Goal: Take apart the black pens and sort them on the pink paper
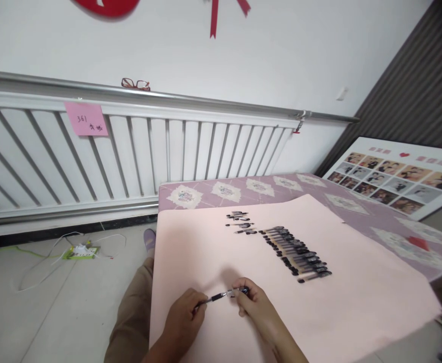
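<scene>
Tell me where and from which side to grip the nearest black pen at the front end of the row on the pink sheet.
Grip the nearest black pen across the middle of its thin barrel, from above. It lies flat on the pink paper sheet, its near side open, while the next pens in the row crowd its far side, so a low side approach from there looks blocked.

two hands (221,310), one held pen (221,295), one pink sheet (357,302), one pair of glasses (135,83)

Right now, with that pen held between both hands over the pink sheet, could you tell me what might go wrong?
The pen is held at its ends by the left hand and right hand; if a part comes loose, it could roll off the pink sheet. A wide arm sweep might scatter the row of pens lined up just beyond. The sheet overhangs the table, so leaning on it could shift everything.
</scene>
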Demonstrator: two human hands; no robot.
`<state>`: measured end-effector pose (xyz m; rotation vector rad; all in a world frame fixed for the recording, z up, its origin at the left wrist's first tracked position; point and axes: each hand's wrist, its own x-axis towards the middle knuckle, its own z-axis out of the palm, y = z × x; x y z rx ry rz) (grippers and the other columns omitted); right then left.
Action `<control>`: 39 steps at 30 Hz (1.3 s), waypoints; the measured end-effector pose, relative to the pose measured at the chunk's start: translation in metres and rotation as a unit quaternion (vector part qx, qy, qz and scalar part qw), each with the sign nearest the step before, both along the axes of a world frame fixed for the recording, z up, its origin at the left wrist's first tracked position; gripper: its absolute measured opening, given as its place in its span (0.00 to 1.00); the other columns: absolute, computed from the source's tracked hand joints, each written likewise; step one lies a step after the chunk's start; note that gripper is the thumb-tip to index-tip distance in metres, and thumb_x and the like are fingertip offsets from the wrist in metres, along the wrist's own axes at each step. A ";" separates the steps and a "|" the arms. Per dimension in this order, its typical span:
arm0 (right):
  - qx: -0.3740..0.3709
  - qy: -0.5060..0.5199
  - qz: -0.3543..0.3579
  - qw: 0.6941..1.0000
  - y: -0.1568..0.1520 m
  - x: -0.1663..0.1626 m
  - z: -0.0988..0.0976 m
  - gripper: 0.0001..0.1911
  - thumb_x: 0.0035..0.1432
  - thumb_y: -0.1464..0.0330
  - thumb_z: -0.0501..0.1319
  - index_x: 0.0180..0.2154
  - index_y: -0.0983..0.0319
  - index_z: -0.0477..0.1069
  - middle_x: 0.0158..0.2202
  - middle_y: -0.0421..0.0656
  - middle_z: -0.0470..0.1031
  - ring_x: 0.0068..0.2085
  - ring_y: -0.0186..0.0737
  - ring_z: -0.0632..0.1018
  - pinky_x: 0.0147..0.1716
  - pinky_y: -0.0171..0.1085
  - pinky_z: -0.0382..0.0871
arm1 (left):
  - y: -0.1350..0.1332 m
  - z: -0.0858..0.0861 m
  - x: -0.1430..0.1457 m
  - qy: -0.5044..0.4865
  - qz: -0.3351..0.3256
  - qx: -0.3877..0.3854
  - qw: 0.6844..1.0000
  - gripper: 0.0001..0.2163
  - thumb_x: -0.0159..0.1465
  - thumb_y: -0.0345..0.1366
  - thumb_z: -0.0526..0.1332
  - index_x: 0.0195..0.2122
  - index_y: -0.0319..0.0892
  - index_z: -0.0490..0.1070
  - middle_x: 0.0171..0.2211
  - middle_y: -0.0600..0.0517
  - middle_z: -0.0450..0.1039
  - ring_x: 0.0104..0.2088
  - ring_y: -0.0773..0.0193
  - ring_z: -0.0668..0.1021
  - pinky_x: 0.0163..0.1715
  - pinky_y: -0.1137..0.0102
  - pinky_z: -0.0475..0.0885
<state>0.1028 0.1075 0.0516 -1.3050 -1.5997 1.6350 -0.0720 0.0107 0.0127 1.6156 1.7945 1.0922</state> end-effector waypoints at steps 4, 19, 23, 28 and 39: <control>0.021 -0.006 0.011 1.000 0.002 0.000 0.000 0.08 0.47 0.64 0.57 0.31 0.60 0.65 0.21 0.32 0.62 0.18 0.26 0.63 0.20 0.30 0.57 | 0.000 0.000 0.000 -0.002 0.000 0.001 1.000 0.09 0.56 0.29 0.53 0.33 0.46 0.71 0.29 0.54 0.70 0.28 0.67 0.73 0.31 0.72 0.68; 0.047 -0.017 0.046 0.998 0.001 -0.002 0.002 0.06 0.48 0.64 0.57 0.29 0.60 0.66 0.22 0.33 0.63 0.21 0.28 0.64 0.22 0.30 0.59 | -0.001 0.002 0.000 -0.008 0.003 0.010 1.000 0.10 0.56 0.29 0.53 0.33 0.45 0.71 0.29 0.54 0.70 0.28 0.67 0.72 0.31 0.72 0.67; 0.043 -0.011 0.068 0.997 -0.004 -0.013 -0.005 0.04 0.48 0.67 0.56 0.29 0.60 0.66 0.18 0.31 0.59 0.20 0.28 0.63 0.20 0.29 0.58 | -0.001 -0.001 -0.001 -0.008 0.000 0.007 1.000 0.09 0.56 0.29 0.53 0.33 0.45 0.71 0.28 0.54 0.70 0.27 0.67 0.72 0.30 0.73 0.67; 0.035 -0.006 0.077 0.996 -0.008 -0.020 -0.009 0.04 0.49 0.68 0.55 0.30 0.60 0.65 0.18 0.31 0.59 0.20 0.29 0.64 0.21 0.29 0.59 | 0.000 -0.002 -0.002 -0.005 -0.001 0.007 1.000 0.09 0.56 0.29 0.53 0.33 0.46 0.71 0.28 0.53 0.70 0.27 0.67 0.72 0.30 0.73 0.67; 0.028 0.028 0.075 0.996 -0.016 -0.031 -0.016 0.03 0.50 0.68 0.54 0.30 0.61 0.63 0.16 0.30 0.59 0.18 0.28 0.61 0.20 0.30 0.55 | 0.000 0.000 -0.002 -0.002 0.001 0.003 1.000 0.09 0.56 0.28 0.53 0.33 0.45 0.71 0.29 0.53 0.70 0.29 0.66 0.72 0.31 0.72 0.67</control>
